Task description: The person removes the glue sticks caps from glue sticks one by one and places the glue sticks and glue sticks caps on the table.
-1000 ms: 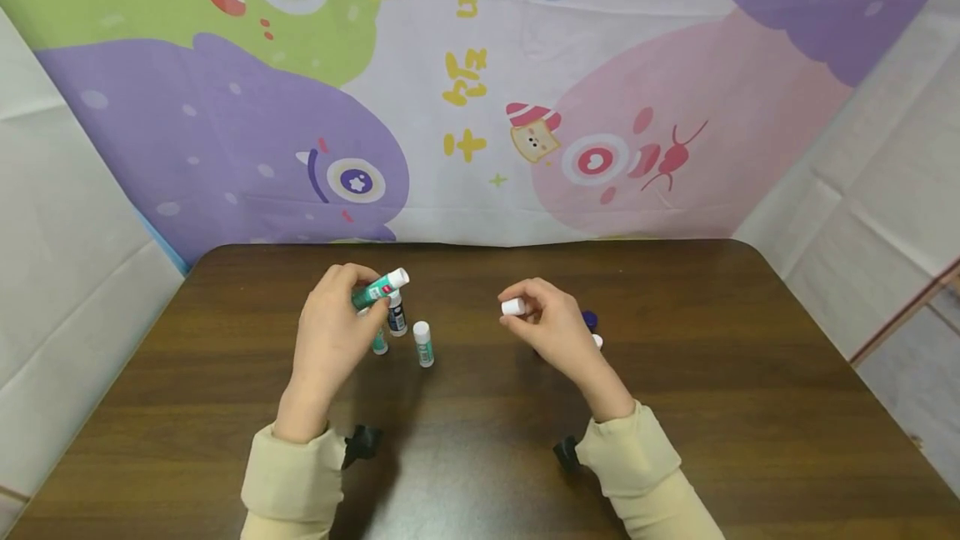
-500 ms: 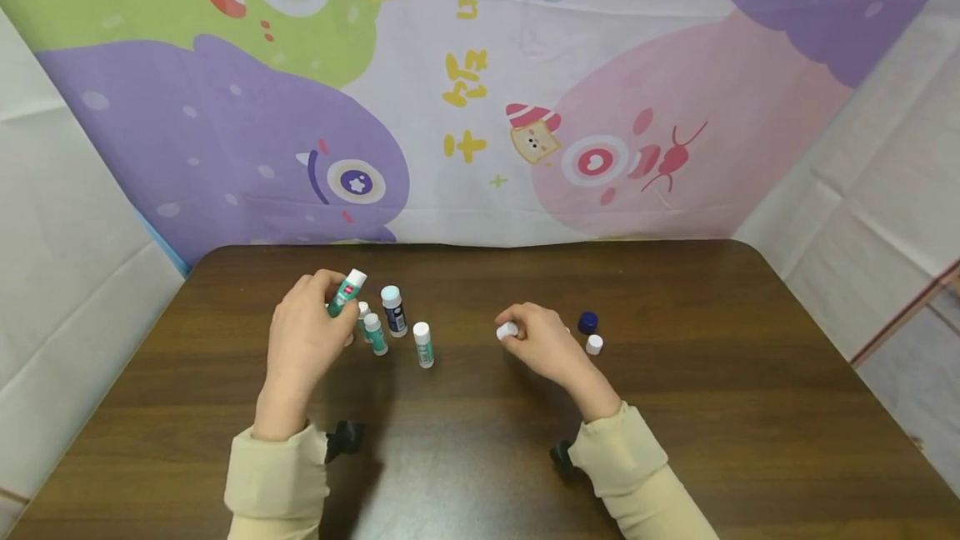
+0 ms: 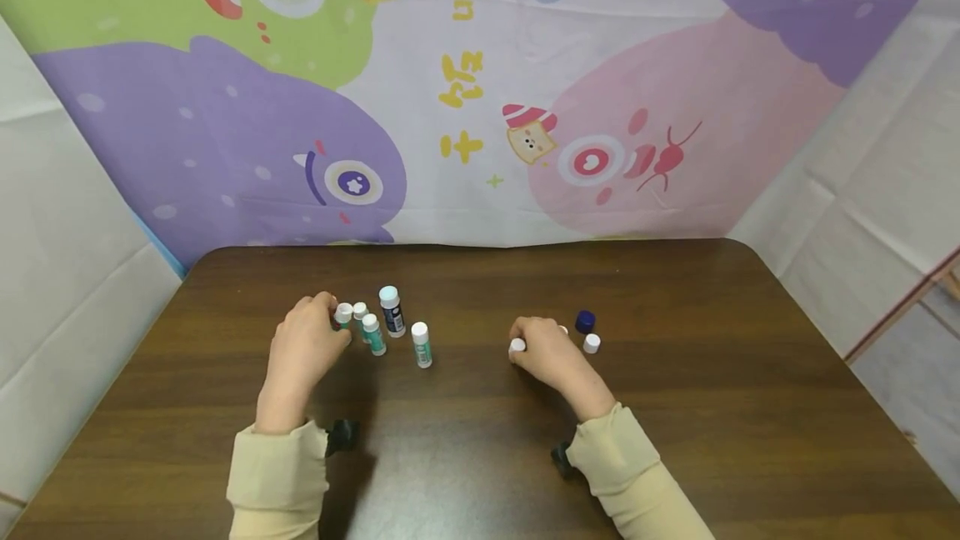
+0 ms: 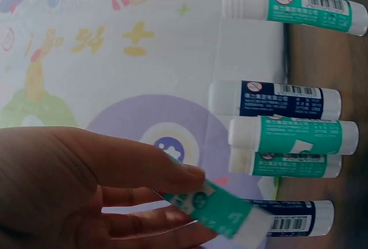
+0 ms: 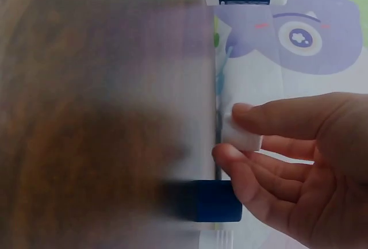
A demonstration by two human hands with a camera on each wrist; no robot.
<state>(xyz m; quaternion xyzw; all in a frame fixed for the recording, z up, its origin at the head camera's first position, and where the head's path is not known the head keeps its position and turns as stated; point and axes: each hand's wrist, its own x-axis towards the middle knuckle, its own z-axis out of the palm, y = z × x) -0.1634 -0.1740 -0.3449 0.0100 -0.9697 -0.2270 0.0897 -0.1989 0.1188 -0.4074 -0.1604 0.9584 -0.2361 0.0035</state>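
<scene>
In the head view my left hand (image 3: pixel 303 352) pinches a green-and-white glue stick (image 4: pixel 221 210), low at the left end of a group of standing glue sticks. The left wrist view shows it tilted between thumb and fingers, its white end overlapping a navy glue stick (image 4: pixel 292 223). Beside it stand two green glue sticks (image 3: pixel 375 338), a taller navy one (image 3: pixel 393 319) and, apart to the right, another green one (image 3: pixel 422 348). My right hand (image 3: pixel 551 354) pinches a small white cap (image 5: pixel 241 133) between thumb and fingertips, low over the table.
Right of my right hand lie a navy cap (image 3: pixel 585 322) and a white cap (image 3: pixel 592 343); another white piece (image 3: pixel 563 329) is mostly hidden by that hand. The brown wooden table (image 3: pixel 465 457) ends against a printed cartoon cloth (image 3: pixel 465 215).
My left hand has moved left and lowered the glue stick beside the others. My right hand has shifted and come down with the white cap, uncovering the caps behind it.
</scene>
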